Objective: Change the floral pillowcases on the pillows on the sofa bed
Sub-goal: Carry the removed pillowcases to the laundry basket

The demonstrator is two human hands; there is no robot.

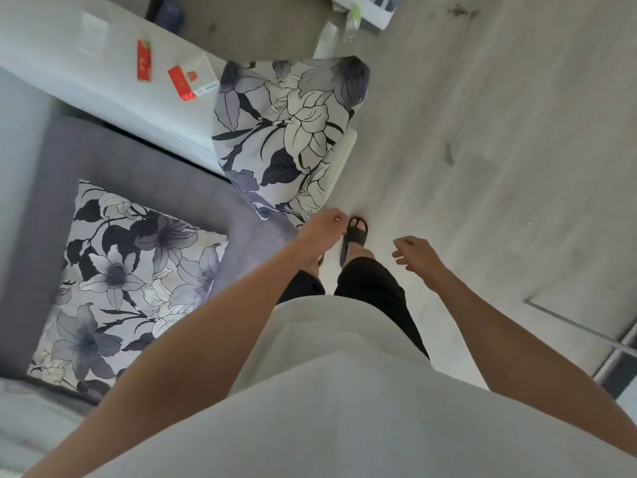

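Person standing, white top and dark trousers at the bottom of the view, both bare arms reaching forward. Right hand (pixel 418 253) held out over the floor (pixel 499 132), fingers loosely curled, holding nothing. Left hand (pixel 319 232) is well apart from it, next to the lower corner of the far floral pillow (pixel 286 132); fingers bent, but cannot tell whether they grip the fabric. Black slipper (pixel 355 238) on a foot between the hands. Near floral pillow (pixel 127 284) lies flat on the grey sofa bed (pixel 144 163), left. Far pillow leans at the sofa's arm against a white table (pixel 103 63). Red packets (pixel 144 60) on the table.
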